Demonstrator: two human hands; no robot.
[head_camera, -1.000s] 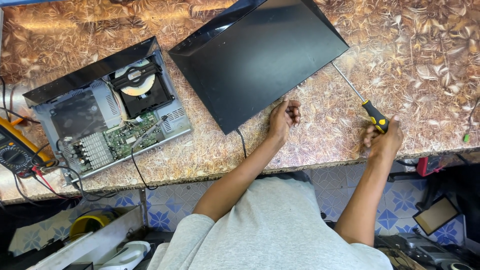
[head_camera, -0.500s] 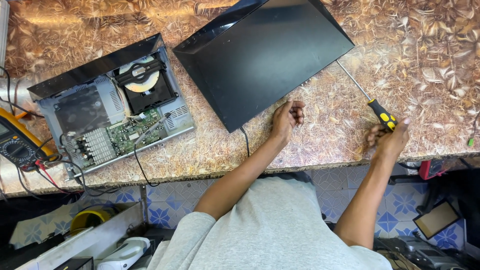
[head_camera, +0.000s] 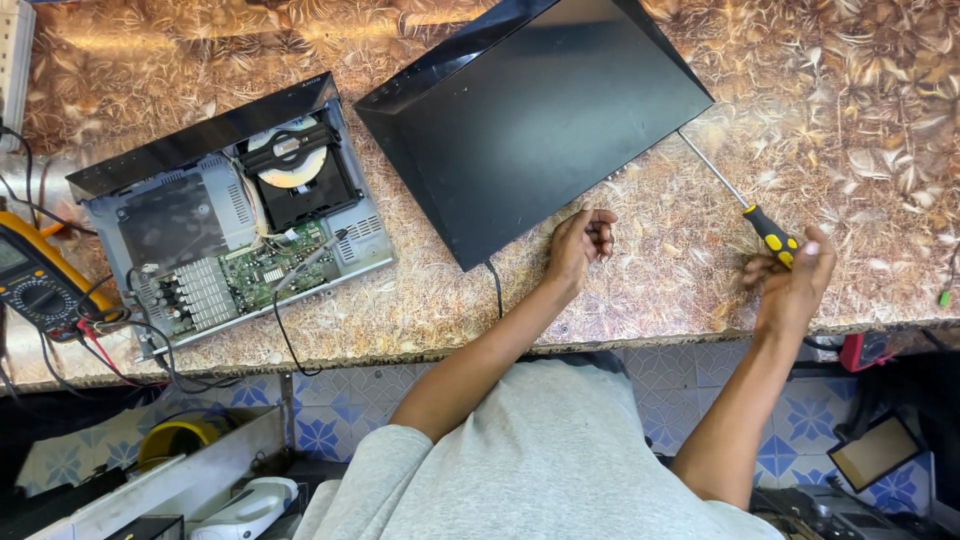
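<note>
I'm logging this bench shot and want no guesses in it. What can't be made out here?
- Screwdriver handle end: head view, right hand covers it.
- Black cover panel: top edge cuts off its far corner.
- Multimeter: left edge cuts it off.
- Left hand palm: fingers curled, contents hidden.

Two hands (head_camera: 580, 243), one screwdriver (head_camera: 745, 208), one black cover (head_camera: 530, 110), one opened player (head_camera: 230, 220), one multimeter (head_camera: 30, 280).

Bare worktop (head_camera: 880, 130) right of the black cover (head_camera: 530, 120), crossed only by the screwdriver (head_camera: 745, 205). Narrow strip between cover and opened player (head_camera: 235, 215). Left edge crowded by multimeter (head_camera: 30, 285) and leads.
</note>
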